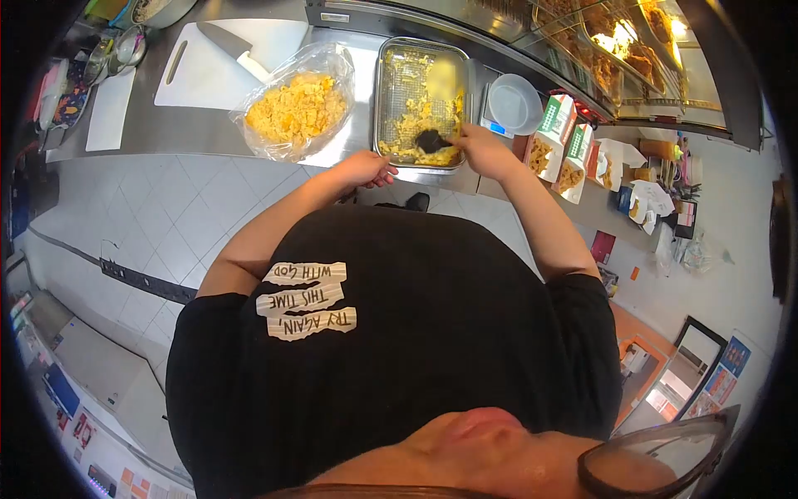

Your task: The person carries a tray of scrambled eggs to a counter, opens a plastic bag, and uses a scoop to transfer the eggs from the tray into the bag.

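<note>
My right hand point(485, 153) is closed around the handle of a black spoon point(431, 141), whose dark head rests in yellow crumbly food. That food lies scattered in a metal tray point(378, 100) with a wire mesh bottom, thicker near the front and right side. At the tray's front left corner, my left hand point(364, 170) has its fingers curled at the rim and appears to grip it. Left of the tray, a clear plastic bag point(258, 133) sits open, full of orange-yellow crumbly food point(298, 110).
A knife point(229, 41) lies on a white cutting board point(199, 79) at the back left. Right of the tray are a scale point(496, 127) bearing a plastic bowl point(515, 104), and several food boxes point(555, 116). A glass display case point(573, 41) stands behind.
</note>
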Motion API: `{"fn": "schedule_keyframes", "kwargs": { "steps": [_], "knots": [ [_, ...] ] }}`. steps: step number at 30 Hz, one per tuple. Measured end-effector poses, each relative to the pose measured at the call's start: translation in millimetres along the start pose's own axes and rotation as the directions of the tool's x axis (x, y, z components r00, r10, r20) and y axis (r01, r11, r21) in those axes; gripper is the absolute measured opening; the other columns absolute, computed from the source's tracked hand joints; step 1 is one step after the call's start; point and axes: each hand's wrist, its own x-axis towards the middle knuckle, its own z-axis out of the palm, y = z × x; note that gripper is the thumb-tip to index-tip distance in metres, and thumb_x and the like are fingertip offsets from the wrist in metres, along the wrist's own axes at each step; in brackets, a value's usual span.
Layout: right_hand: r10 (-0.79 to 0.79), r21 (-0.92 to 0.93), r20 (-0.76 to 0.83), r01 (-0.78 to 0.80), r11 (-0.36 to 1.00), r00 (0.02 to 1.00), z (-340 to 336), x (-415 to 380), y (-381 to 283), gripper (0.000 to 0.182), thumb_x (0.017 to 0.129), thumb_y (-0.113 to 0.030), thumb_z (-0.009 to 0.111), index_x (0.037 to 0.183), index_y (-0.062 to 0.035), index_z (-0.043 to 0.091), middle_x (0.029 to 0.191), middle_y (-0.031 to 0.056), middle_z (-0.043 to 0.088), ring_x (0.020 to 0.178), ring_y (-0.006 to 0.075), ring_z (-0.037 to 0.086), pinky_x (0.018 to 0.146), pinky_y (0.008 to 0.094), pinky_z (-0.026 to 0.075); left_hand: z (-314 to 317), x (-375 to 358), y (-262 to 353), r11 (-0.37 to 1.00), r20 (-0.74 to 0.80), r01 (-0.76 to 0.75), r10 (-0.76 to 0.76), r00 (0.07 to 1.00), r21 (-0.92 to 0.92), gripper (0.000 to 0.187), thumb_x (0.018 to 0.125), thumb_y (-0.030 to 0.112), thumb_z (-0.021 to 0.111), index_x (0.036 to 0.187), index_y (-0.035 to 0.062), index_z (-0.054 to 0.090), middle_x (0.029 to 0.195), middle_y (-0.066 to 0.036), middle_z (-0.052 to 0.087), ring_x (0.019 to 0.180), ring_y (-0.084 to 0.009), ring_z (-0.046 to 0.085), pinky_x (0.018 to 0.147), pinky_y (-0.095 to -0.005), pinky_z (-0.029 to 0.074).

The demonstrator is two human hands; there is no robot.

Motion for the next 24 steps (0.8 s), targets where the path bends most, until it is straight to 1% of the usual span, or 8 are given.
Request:
{"fn": "schedule_keyframes", "kwargs": {
  "steps": [1, 5, 8, 11, 14, 17, 23, 24],
  "knots": [
    [0.075, 0.034, 0.024, -0.076, 0.996, 0.997, -22.1, 2.8, -11.8, 0.042, 0.079, -0.001, 0.054, 0.12, -0.0114, 0.062, 0.101, 0.0163, 0.056, 0.099, 0.0337, 0.055, 0.083, 0.0408, 0.045, 0.3, 2.6, -2.5, 1.0, -0.002, 0.001, -0.001, 1.0, -0.018, 0.042, 0.1, 0.036, 0.036, 0.102, 0.0065, 0.066, 0.082, -0.001, 0.066, 0.066, -0.0092, 0.053, 0.057, -0.0237, 0.042],
    [0.113, 0.068, -0.246, -0.099, 0.993, 0.963, -11.1, 43.5, 11.6, 0.042, 0.078, -0.002, 0.055, 0.119, -0.0103, 0.061, 0.093, 0.0182, 0.055, 0.092, 0.0355, 0.056, 0.081, 0.0417, 0.046, 2.5, -2.5, 4.8, 0.999, -0.01, 0.012, -0.011, 1.0, 0.033, 0.039, 0.099, 0.03, 0.035, 0.102, 0.0067, 0.066, 0.082, 0.0, 0.066, 0.067, -0.0085, 0.054, 0.057, -0.0232, 0.042],
    [0.202, 0.117, -0.256, -0.177, 0.977, 0.945, 2.5, 67.9, 17.1, 0.042, 0.077, -0.002, 0.055, 0.119, -0.0105, 0.061, 0.093, 0.0182, 0.054, 0.089, 0.0361, 0.056, 0.08, 0.0425, 0.046, 3.8, -4.1, 7.8, 0.999, -0.018, 0.029, -0.028, 0.999, 0.025, 0.037, 0.098, 0.027, 0.035, 0.102, 0.0069, 0.066, 0.082, 0.001, 0.065, 0.067, -0.0083, 0.054, 0.057, -0.023, 0.042],
    [-0.028, -0.036, -0.085, 0.025, 0.999, 0.996, 11.4, 48.6, 7.0, 0.042, 0.078, 0.001, 0.052, 0.117, -0.0107, 0.063, 0.091, 0.0167, 0.054, 0.085, 0.0349, 0.056, 0.074, 0.0416, 0.046, 3.5, -5.4, 8.2, 0.999, -0.017, 0.035, -0.035, 0.999, -0.016, 0.035, 0.097, 0.026, 0.037, 0.102, 0.007, 0.066, 0.081, 0.001, 0.065, 0.066, -0.0077, 0.053, 0.057, -0.0224, 0.042],
    [-0.055, -0.04, 0.014, 0.055, 0.998, 0.998, -2.4, 7.8, 0.2, 0.044, 0.076, -0.001, 0.056, 0.118, -0.012, 0.063, 0.094, 0.0178, 0.055, 0.091, 0.0356, 0.057, 0.079, 0.0428, 0.046, 1.6, -5.3, 8.1, 0.999, -0.003, 0.029, -0.029, 1.0, -0.037, 0.033, 0.096, 0.027, 0.04, 0.101, 0.0067, 0.066, 0.08, 0.002, 0.064, 0.065, -0.0068, 0.053, 0.057, -0.0218, 0.042],
    [0.046, -0.121, 0.045, -0.04, 0.992, 0.998, -35.6, 0.5, 2.9, 0.039, 0.078, -0.003, 0.056, 0.114, -0.0119, 0.064, 0.094, 0.0169, 0.056, 0.089, 0.0351, 0.058, 0.077, 0.0429, 0.047, 1.3, -5.5, 6.8, 0.997, 0.008, 0.023, -0.023, 1.0, -0.077, 0.032, 0.096, 0.028, 0.041, 0.1, 0.0065, 0.066, 0.078, 0.003, 0.064, 0.064, -0.006, 0.052, 0.056, -0.0212, 0.042],
    [0.055, -0.393, -0.304, -0.178, 0.902, 0.951, -41.8, 74.4, 30.3, 0.028, 0.082, -0.006, 0.051, 0.106, -0.0063, 0.066, 0.09, 0.0159, 0.058, 0.082, 0.0337, 0.059, 0.072, 0.0442, 0.047, -1.1, -4.2, 8.7, 0.983, 0.034, 0.099, -0.094, 0.995, -0.154, 0.033, 0.095, 0.027, 0.042, 0.1, 0.0043, 0.065, 0.079, 0.001, 0.064, 0.061, -0.0066, 0.052, 0.054, -0.0202, 0.042],
    [0.066, -0.445, -0.262, -0.181, 0.877, 0.963, -37.3, 78.9, 32.0, 0.027, 0.082, -0.007, 0.05, 0.105, -0.0054, 0.065, 0.089, 0.0163, 0.059, 0.082, 0.0337, 0.06, 0.072, 0.0442, 0.047, -1.4, -3.6, 8.6, 0.971, 0.043, 0.121, -0.114, 0.992, -0.208, 0.034, 0.095, 0.027, 0.042, 0.101, 0.003, 0.064, 0.081, 0.0, 0.064, 0.064, -0.0078, 0.053, 0.056, -0.0208, 0.043]
  ]
}}
